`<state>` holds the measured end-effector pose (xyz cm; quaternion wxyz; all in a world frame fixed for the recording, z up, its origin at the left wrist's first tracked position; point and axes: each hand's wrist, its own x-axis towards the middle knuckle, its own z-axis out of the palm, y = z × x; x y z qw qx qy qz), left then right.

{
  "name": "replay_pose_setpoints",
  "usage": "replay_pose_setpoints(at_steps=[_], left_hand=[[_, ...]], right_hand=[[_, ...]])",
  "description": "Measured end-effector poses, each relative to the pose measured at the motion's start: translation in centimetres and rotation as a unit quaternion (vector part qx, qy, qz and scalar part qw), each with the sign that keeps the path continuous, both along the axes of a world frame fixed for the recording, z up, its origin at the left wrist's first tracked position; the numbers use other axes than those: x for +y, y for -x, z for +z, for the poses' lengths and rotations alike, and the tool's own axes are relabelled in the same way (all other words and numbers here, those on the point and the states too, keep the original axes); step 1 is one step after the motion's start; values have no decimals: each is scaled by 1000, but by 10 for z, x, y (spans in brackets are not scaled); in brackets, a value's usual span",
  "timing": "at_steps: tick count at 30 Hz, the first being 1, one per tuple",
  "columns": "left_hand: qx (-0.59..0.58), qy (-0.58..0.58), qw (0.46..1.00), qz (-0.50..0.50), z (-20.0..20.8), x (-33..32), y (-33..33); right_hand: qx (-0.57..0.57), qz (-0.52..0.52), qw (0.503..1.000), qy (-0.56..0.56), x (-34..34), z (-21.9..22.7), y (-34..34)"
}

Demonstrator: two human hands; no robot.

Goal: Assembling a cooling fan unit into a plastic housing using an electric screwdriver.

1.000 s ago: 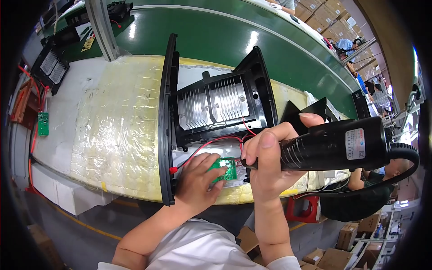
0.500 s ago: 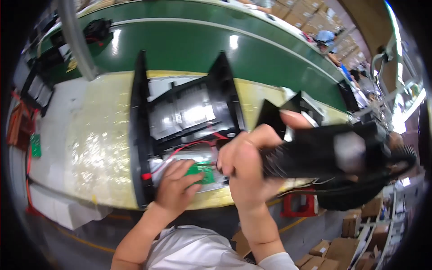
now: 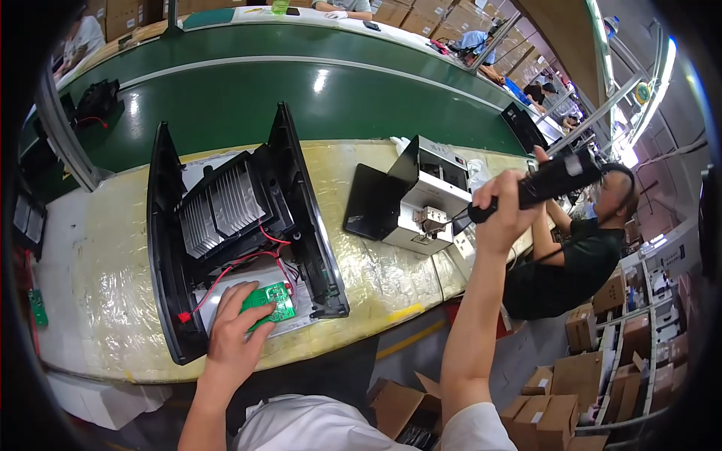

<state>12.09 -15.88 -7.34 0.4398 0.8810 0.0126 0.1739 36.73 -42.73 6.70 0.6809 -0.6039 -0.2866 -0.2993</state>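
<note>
- left hand (image 3: pixel 235 331) flat, fingers open, pinning the green circuit board (image 3: pixel 269 301) in the black housing (image 3: pixel 226 233) near the table's front edge
- right hand (image 3: pixel 505 207) gripping a power screwdriver (image 3: pixel 543 183), raised off to the right (looks mid screw-fastening; it'd need lowering onto the board)

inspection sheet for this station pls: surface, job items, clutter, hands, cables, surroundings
Surface: yellowish bench top beside a green conveyor.
Job's things: open black housing with finned heatsink; green circuit board at its near end.
Clutter: small white and black box unit to the right.
Hands: left hand presses on the circuit board; right hand grips a black power screwdriver, raised off the bench.
Cables: red wires run from the housing to the board.
Surroundings: cardboard boxes on the floor; another person at right.
</note>
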Motion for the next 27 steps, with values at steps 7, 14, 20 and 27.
replay_pose_setpoints(at_steps=[7, 14, 20, 27], left_hand=[[28, 10, 993, 110, -5, -11, 33], [7, 14, 992, 123, -6, -15, 39], [-3, 14, 991, 131, -10, -17, 38], [-7, 27, 989, 143, -11, -19, 37]], right_hand=[[41, 75, 996, 13, -7, -5, -3], [11, 29, 999, -37, -7, 15, 25], [2, 34, 999, -7, 9, 10, 6], [54, 98, 994, -8, -6, 9, -10]])
